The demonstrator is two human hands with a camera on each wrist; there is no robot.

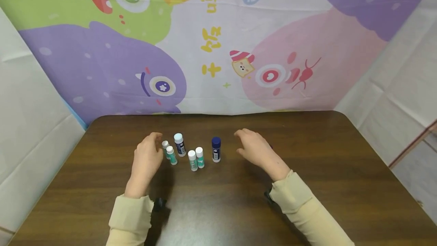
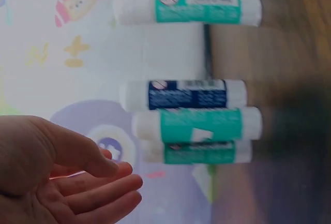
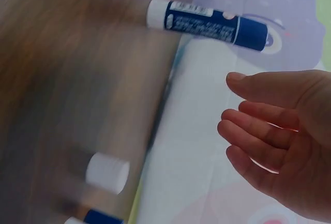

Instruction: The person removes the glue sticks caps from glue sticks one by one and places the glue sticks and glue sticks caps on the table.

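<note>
Several glue sticks stand upright on the table. Nearest my left hand are two green-labelled ones with white caps, a front glue stick and one partly behind it. A navy-labelled glue stick with a white cap stands just beyond them. Two more green glue sticks stand close together in the middle. A glue stick with a navy cap stands to the left of my right hand. Both hands hover with loosely bent fingers, and neither holds anything. A short white cylinder shows low in the right wrist view.
Beside the white cylinder a blue-and-white piece is cut off by the frame. The brown wooden table meets a cartoon-printed cloth at its far edge. White cloth hangs along the sides.
</note>
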